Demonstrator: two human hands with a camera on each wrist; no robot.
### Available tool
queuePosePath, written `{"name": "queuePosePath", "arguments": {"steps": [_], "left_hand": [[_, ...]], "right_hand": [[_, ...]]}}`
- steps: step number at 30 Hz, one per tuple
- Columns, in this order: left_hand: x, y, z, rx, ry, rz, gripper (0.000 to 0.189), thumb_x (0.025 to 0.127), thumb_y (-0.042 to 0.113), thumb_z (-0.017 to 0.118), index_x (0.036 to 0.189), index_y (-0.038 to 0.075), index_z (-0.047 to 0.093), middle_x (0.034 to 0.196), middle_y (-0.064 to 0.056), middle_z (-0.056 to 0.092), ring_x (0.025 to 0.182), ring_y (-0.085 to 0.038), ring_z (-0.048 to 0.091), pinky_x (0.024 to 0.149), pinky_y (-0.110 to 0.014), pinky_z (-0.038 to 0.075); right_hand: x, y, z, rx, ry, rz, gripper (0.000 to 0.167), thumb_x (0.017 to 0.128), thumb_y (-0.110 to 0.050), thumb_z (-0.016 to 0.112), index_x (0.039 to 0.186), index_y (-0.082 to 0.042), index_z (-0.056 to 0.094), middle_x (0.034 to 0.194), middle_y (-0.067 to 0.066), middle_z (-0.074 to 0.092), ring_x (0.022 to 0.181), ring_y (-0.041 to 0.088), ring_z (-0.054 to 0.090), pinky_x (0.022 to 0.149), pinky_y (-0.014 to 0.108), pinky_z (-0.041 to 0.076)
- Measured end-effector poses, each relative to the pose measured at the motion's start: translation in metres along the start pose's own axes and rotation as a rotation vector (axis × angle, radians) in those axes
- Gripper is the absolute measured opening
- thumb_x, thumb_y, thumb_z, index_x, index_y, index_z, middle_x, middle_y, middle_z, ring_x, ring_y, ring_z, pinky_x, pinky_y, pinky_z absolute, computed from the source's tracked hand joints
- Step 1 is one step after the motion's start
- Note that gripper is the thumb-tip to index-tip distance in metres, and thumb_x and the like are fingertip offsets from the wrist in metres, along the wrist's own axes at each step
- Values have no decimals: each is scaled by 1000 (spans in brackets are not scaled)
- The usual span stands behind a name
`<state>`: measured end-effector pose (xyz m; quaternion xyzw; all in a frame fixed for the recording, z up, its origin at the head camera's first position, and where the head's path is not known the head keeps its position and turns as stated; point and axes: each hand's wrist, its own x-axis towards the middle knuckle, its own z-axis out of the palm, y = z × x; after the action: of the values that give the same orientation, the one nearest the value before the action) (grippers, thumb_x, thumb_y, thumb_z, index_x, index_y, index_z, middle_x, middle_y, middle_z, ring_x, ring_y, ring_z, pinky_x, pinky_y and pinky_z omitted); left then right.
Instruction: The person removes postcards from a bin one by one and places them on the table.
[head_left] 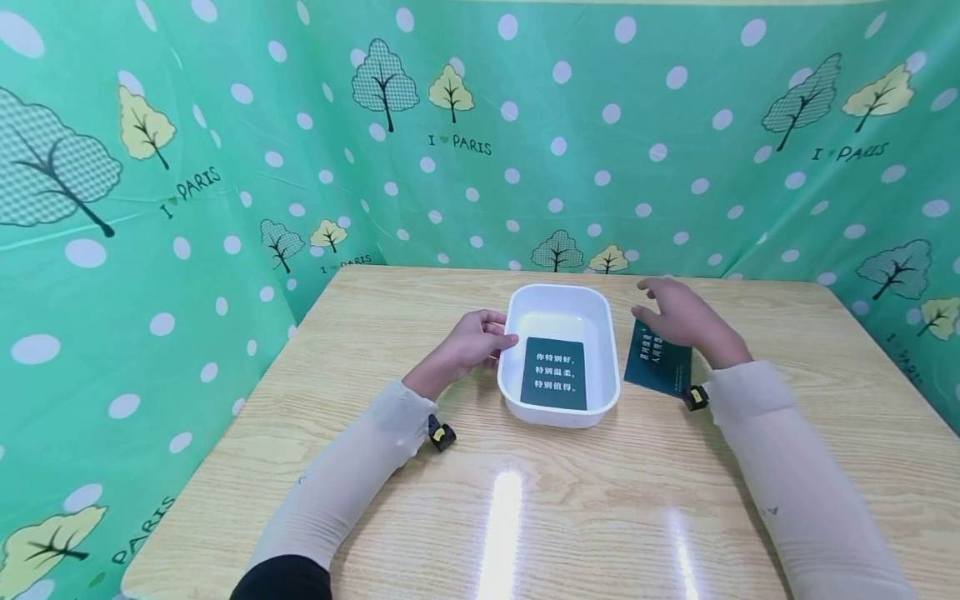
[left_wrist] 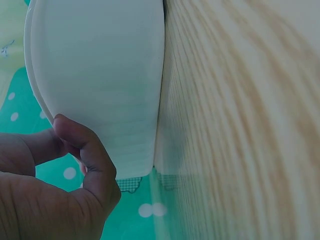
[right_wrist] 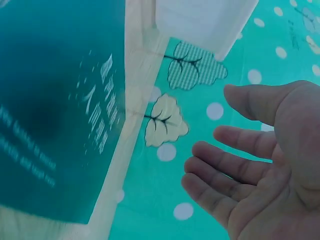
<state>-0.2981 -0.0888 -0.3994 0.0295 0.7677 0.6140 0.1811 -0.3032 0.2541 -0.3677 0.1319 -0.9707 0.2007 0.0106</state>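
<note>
A white plastic tub (head_left: 561, 419) stands on the table, with a dark green card (head_left: 553, 392) bearing white writing inside it. My left hand (head_left: 474, 340) pinches the tub's left rim between thumb and fingers; in the left wrist view, that hand (left_wrist: 75, 185) is at the edge of the tub's wall (left_wrist: 100, 75). To the right of the tub is a second dark green card (head_left: 654, 367), also with white writing. Over its far end is my right hand (head_left: 678, 315), partly hiding it. The right wrist view shows the right hand (right_wrist: 260, 165) with fingers spread and holding nothing, apart from the card (right_wrist: 60, 100).
The wooden table (head_left: 420, 517) has bright light reflections near the front. A green curtain (head_left: 465, 208) with white dots and printed trees hangs behind it and along the left and right sides. Small black devices sit at both wrists, the left one (head_left: 441, 435) near the tabletop.
</note>
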Motion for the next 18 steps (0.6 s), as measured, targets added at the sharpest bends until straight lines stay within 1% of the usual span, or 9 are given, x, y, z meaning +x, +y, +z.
{"name": "queuePosePath", "arguments": {"steps": [6, 10, 14, 18], "left_hand": [[-1, 0, 0, -3, 3, 0, 40, 96, 10, 73, 131, 6, 54, 107, -11, 62, 78, -21, 62, 65, -32, 55], [-1, 0, 0, -5, 2, 0, 40, 96, 10, 73, 132, 6, 54, 107, -11, 62, 79, -21, 62, 65, -32, 55], [-2, 1, 0, -7, 1, 0, 41, 96, 10, 73, 133, 6, 54, 107, -11, 62, 79, -21, 63, 66, -32, 56], [-1, 2, 0, -10, 4, -1, 42, 96, 10, 73, 133, 6, 53, 107, -11, 61, 79, -21, 62, 66, -32, 56]], "right_hand": [[2, -16, 6, -17, 38, -37, 56, 105, -22, 58, 147, 11, 42, 146, 35, 46, 130, 51, 49, 101, 63, 47], [1, -25, 9, -44, 56, -77, 57, 105, -25, 58, 147, 10, 42, 147, 34, 46, 134, 51, 45, 107, 64, 42], [0, -36, 11, -53, 63, -101, 59, 105, -27, 59, 148, 9, 42, 149, 33, 44, 140, 51, 38, 111, 65, 36], [-2, -47, 15, -45, 54, -117, 59, 105, -28, 59, 148, 7, 43, 149, 33, 44, 140, 51, 38, 111, 66, 36]]}}
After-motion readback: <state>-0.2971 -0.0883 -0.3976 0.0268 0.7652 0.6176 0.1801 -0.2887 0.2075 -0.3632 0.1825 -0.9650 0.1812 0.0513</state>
